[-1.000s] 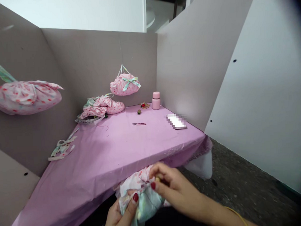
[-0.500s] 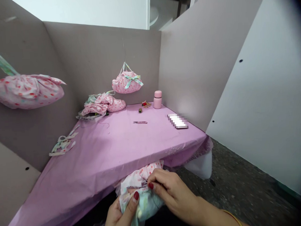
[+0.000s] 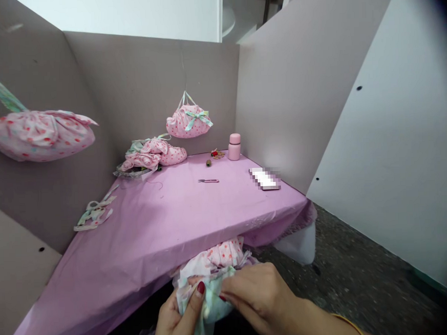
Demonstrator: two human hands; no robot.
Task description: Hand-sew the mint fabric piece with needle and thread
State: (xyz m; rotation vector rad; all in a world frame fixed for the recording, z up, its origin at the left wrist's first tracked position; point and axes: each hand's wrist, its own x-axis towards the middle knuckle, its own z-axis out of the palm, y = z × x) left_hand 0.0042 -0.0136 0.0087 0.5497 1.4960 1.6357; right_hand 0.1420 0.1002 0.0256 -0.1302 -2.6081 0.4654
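Observation:
A gathered piece of fabric (image 3: pixel 226 254), pink with red dots and joined to a pale green patterned part, lies at the front edge of the table. My left hand (image 3: pixel 180 310) grips the green part, its thumb pressed on top. Pinched at the right side of the same cloth are the fingers of my right hand (image 3: pixel 253 291). Whether a needle is between those fingertips is hidden from view.
A pink cloth (image 3: pixel 166 208) covers the table, bearing thread snips (image 3: pixel 208 180), a thread spool (image 3: pixel 208 163), a pink bottle (image 3: pixel 234 148), a phone (image 3: pixel 264 179), a fabric pile (image 3: pixel 146 155) and fabric strips (image 3: pixel 95 214). Dotted pouches (image 3: pixel 188 123) hang by the grey partitions (image 3: pixel 143 77).
My right hand has turned and shifted slightly down and right on the fabric. More of the dotted pink part and the green edge shows. My left hand keeps its hold.

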